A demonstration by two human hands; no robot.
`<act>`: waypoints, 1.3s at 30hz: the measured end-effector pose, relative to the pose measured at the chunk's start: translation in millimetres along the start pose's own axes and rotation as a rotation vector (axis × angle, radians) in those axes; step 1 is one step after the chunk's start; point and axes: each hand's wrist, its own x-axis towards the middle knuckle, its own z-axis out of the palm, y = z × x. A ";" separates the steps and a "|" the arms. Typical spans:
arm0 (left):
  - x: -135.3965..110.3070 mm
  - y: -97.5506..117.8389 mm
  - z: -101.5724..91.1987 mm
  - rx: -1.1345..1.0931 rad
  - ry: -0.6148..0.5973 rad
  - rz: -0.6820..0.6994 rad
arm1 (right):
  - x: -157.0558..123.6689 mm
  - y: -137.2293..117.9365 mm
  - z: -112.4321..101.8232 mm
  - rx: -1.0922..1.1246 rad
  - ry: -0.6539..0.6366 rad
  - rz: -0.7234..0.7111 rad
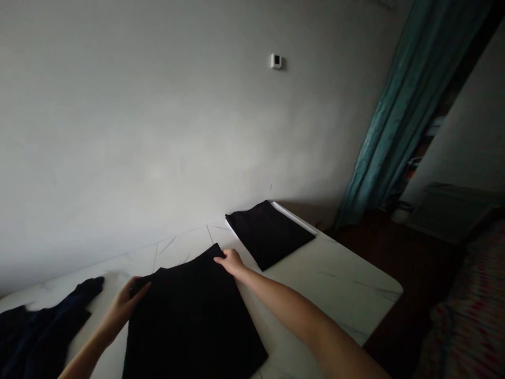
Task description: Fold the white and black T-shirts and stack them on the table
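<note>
Pale grey wall (158,126) fills the background, with a small white device (276,61) at one o'clock and a teal curtain (390,116) at two o'clock, counting from the black cloth (193,321) as the centre of the dial. That cloth lies over the near part of the white, grey-veined table (335,273), its near edge partly cut off by the bottom of the view; whether all of it rests on the tabletop I cannot tell.

Both hands grip its far edge. The left hand (128,297) has the corner at ten o'clock, thumb on top and most fingers tucked out of sight; the right hand (232,261) pinches the corner at one o'clock between thumb and fingers. Between them the edge runs slightly uneven, with a small step near the left hand.

To handle this well, I would draw the two corners gently apart until that edge straightens, with equal pull on each side, and level them so that the sides hang square. A light pinch should leave fewer creases than a fistful.

A folded dark cloth (284,234) sits at two o'clock, white material showing along its edges, so the right hand wants a little clearance there. At nine o'clock lies a rumpled navy garment (47,331), well apart.
</note>
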 end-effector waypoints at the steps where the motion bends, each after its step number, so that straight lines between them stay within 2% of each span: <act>1: -8.8 12.2 3.5 -0.012 0.028 0.027 | -4.9 -0.3 -5.2 0.030 0.032 0.000; 4: -37.5 56.2 13.4 -0.029 0.082 0.073 | -24.4 -1.2 -34.1 0.179 0.135 -0.030; 6: -57.5 88.4 20.7 -0.013 0.101 0.115 | -42.3 -2.1 -65.0 0.328 0.153 -0.080; 9: -83.3 135.4 36.3 -0.018 0.085 0.150 | -70.9 -5.9 -125.6 0.533 0.154 -0.122; 13: -99.9 189.1 72.2 -0.052 0.022 0.161 | -93.1 -7.2 -213.9 0.570 0.268 -0.172; 17: -102.3 227.1 122.4 -0.141 0.012 0.208 | -93.4 9.7 -284.3 0.464 0.452 -0.213; 20: -103.9 246.4 153.6 -0.249 -0.060 0.202 | -89.1 21.2 -321.8 0.415 0.516 -0.230; 23: -99.6 263.2 171.0 -0.392 -0.179 0.153 | -78.5 14.4 -351.7 0.387 0.514 -0.236; 25: -82.5 274.4 178.6 -0.504 -0.202 0.145 | -58.9 1.7 -368.4 0.382 0.479 -0.231; 27: -46.8 283.1 187.7 -0.618 -0.203 0.149 | -23.2 -8.9 -380.5 0.376 0.426 -0.210; 29: 7.4 284.7 201.3 -0.713 -0.204 0.140 | 28.1 -9.5 -384.2 0.353 0.363 -0.174; 31: 72.0 274.3 220.1 -0.763 -0.203 0.088 | 87.8 3.3 -375.6 0.315 0.296 -0.127; 33: 134.3 250.8 242.9 -0.758 -0.162 -0.014 | 144.9 27.2 -353.7 0.261 0.246 -0.057; 35: 183.3 217.8 267.1 -0.710 -0.086 -0.154 | 189.9 56.2 -323.4 0.145 0.259 0.045; 37: 214.3 182.1 289.3 -0.645 -0.029 -0.268 | 218.9 83.7 -293.9 0.032 0.257 0.129; 39: 230.0 150.5 305.5 -0.596 -0.005 -0.331 | 233.3 105.8 -273.7 -0.029 0.231 0.176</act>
